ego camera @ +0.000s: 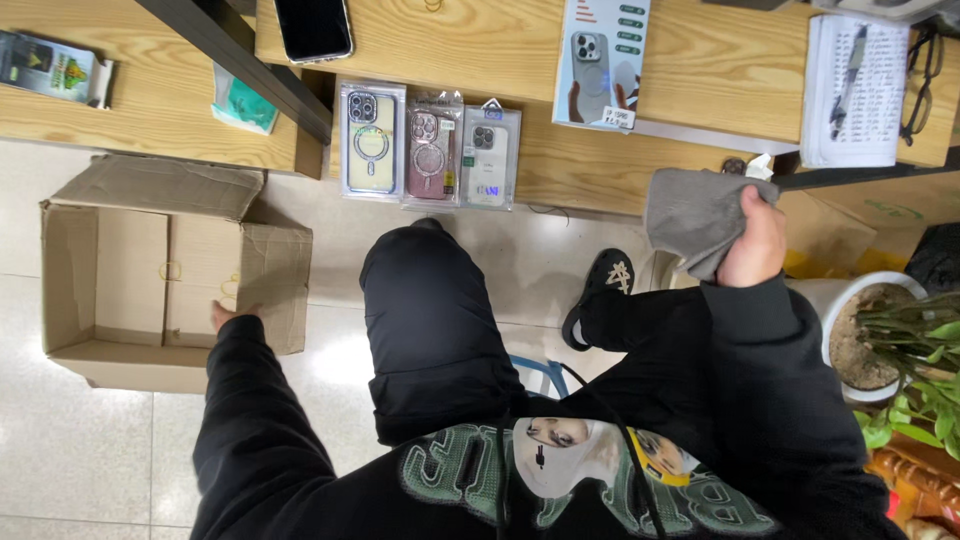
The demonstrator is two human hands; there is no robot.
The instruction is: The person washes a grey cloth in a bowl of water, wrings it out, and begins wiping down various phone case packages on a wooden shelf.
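The right hand (pixel 757 240) clutches a grey cloth (pixel 697 215) near the worktop (pixel 700 60); the left hand (pixel 228 315), mostly hidden behind the cardboard box (pixel 130 275) flap, has an unreadable grip

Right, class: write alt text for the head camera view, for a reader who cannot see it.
A seated person's left hand reaches into an open cardboard box on the floor, while the right hand holds a grey cloth. Three packaged phone cases lie side by side on the wooden desk ahead.
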